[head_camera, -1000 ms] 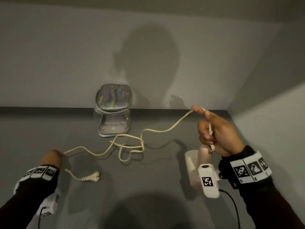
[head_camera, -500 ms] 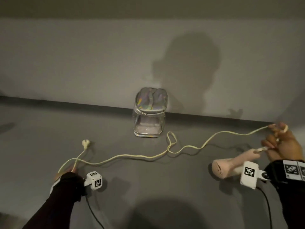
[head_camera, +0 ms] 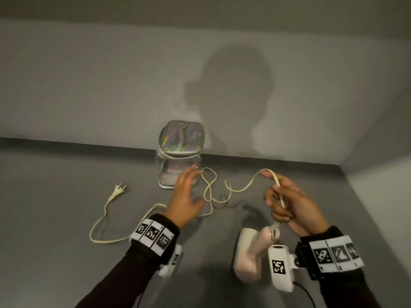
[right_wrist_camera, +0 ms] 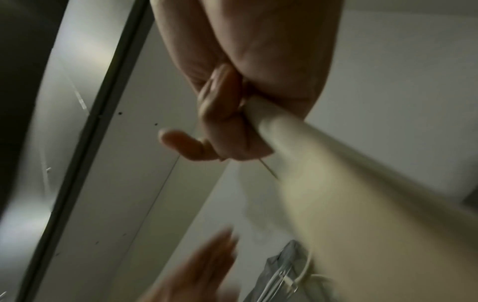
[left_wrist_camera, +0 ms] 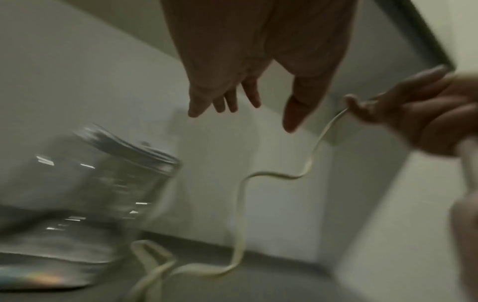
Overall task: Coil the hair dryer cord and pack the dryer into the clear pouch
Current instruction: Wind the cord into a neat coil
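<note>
The left hand [head_camera: 186, 201] has let go of the cord [head_camera: 242, 187], fingers spread, reaching for slack; right hand [head_camera: 291, 207] grips dryer [head_camera: 249, 256] and cord. Coiling barely begun.

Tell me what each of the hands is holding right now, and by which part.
The right hand grips the hair dryer by its handle and pinches the cord near the dryer end. The left hand is spread and holds nothing.

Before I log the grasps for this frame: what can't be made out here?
- Head view: the left hand covers where the cord passes beneath it.
- Head view: the wrist camera cuts off part of the hair dryer.
- Left wrist view: motion blur smears the clear pouch.
- Right wrist view: the right hand hides its hold on the cord.
</note>
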A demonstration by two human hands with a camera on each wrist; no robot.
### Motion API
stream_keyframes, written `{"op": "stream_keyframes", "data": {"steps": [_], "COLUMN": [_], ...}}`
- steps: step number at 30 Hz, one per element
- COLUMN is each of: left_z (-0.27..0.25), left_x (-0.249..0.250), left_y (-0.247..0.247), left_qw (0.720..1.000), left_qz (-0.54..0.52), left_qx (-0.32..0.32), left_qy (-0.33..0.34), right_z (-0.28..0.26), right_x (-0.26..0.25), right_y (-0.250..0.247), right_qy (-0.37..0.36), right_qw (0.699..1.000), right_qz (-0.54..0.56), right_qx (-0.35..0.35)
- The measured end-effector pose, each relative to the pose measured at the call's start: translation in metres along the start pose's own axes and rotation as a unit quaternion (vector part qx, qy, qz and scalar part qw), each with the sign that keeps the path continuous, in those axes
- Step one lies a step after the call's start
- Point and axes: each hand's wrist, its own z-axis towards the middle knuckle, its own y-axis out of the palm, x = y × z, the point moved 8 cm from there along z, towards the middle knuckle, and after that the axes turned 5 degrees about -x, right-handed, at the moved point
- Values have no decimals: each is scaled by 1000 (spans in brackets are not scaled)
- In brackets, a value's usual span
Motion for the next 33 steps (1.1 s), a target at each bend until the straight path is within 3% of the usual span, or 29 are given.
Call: {"op": "stream_keyframes", "data": {"steps": [3,6,9,12,16,20,24,26,29,31,33], "left_z": [21,33,28,4,-33,-48,-36,-19,9,19,23], "left_x": [62,91,67,30,35,64,107,125,117,109,104], "left_y": [63,95,109,110,95,64,50,37,14,16,29], "left_qw": [988,967,952,958,948,945,930,952,990,990,985], "left_qz": [-46,-146,-204,-144,-89,39,96,79,83,105,5], "left_qx": [-133,-201,-227,-248,-307,-278,-258,-193,-74,-87,-170], "left_qy": [57,66,14,-26,6,166,243,224,82,26,17], "right_z": [-3,-8,-15,-21,-26,-21,-14,-13,-16,-18,-20], "right_x": [10,9,-8,-18,-12,-7,16,28,34,33,34], "right_y": [12,18,13,-10,-35,-25,17,37,50,51,50], "right_qy": [29,23,-21,-75,-114,-117,-63,-40,-19,-6,24], "right_qw": [998,998,998,984,960,958,986,996,1000,1000,999], "right_qz": [-51,-44,51,152,225,237,150,76,-8,2,34], "right_qx": [17,30,33,63,120,107,48,25,13,5,-13]}}
